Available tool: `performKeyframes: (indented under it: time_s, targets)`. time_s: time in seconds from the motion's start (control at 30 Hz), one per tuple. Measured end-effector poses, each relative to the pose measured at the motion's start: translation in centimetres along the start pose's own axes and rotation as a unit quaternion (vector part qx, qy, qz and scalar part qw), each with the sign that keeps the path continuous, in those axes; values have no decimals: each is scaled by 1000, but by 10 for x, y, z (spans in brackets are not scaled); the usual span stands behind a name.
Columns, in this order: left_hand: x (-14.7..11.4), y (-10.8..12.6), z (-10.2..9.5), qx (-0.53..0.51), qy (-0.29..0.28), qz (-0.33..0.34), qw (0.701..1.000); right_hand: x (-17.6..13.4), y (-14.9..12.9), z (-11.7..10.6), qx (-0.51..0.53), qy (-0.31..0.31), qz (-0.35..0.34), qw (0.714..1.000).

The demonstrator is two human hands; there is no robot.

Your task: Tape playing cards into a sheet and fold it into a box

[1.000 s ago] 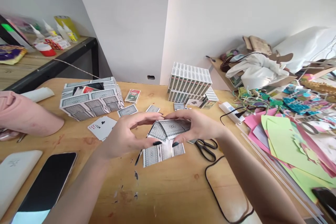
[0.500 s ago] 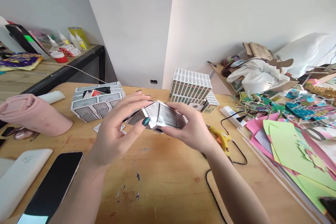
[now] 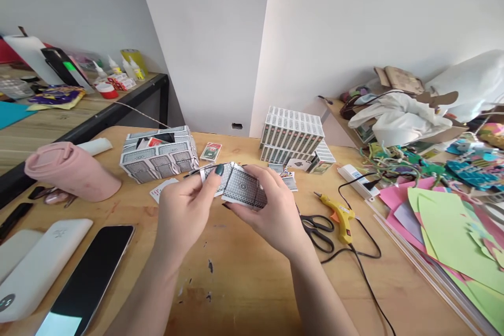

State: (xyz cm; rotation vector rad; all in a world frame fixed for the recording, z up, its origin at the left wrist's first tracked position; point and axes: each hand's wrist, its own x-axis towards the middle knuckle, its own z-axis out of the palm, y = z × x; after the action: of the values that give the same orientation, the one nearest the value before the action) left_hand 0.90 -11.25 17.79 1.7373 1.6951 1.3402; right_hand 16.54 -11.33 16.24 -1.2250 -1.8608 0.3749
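Note:
A piece made of grey-patterned playing cards [image 3: 243, 187], joined with folds between them, is held up over the middle of the table. My left hand [image 3: 188, 210] pinches its left end, the dark green thumbnail lying on the card face. At the right end my right hand [image 3: 273, 207] has its fingers over the top and the thumb underneath. Behind the left hand stands a box covered in playing cards [image 3: 157, 160], with an opening in its top. Loose cards [image 3: 162, 189] lie in front of that box, and a red-and-green card pack [image 3: 211, 151] sits to its right.
Several stacked card packs [image 3: 291, 131] stand at the back. To the right are black scissors [image 3: 318, 233], a yellow glue gun [image 3: 342, 215] with its cord, a power strip [image 3: 356, 181] and coloured paper [image 3: 444, 220]. A phone [image 3: 88, 278] and pink roll [image 3: 74, 173] lie left.
The card piece has turned to show more of its patterned face. My left fingers, spread over it before, have closed into a pinch. The view has shifted, uncovering the scissors and a card pack.

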Motion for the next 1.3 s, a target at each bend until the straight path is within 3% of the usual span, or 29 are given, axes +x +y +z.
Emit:
performKeyframes:
  time_s: [0.23, 0.37, 0.53, 0.63, 0.7, 0.77, 0.87, 0.93, 1.0, 1.13, 1.3]
  targets:
    - [11, 15, 28, 32, 129, 77, 988, 0, 4, -17, 87, -19, 81, 993]
    - [8, 16, 34, 40, 148, 84, 985, 1, 8, -21, 108, -39, 92, 989]
    - [9, 14, 16, -42, 43, 60, 996, 2, 14, -32, 129, -65, 78, 986]
    - [11, 9, 0, -90, 92, 105, 986, 1, 18, -37, 160, -67, 77, 982]
    - [13, 5, -10, -88, 122, 195, 969, 1, 21, -39, 177, -68, 72, 979]
    - [14, 4, -18, -48, 52, 289, 955, 0, 23, -40, 183, -70, 61, 979]
    - [15, 4, -17, 9, -93, 328, 940, 0, 24, -40, 176, -80, 37, 981]
    - [15, 3, -10, 29, -111, 345, 932, 0, 23, -41, 159, -98, 11, 982]
    - [14, 0, -1, 40, -90, 362, 927, 0, 21, -41, 137, -106, -25, 985]
    - [11, -2, 4, 62, -61, 343, 935, -3, 19, -40, 64, -57, -81, 993]
    - [6, 7, -3, 128, 20, 300, 945, -5, 15, -34, -25, 119, -78, 990]
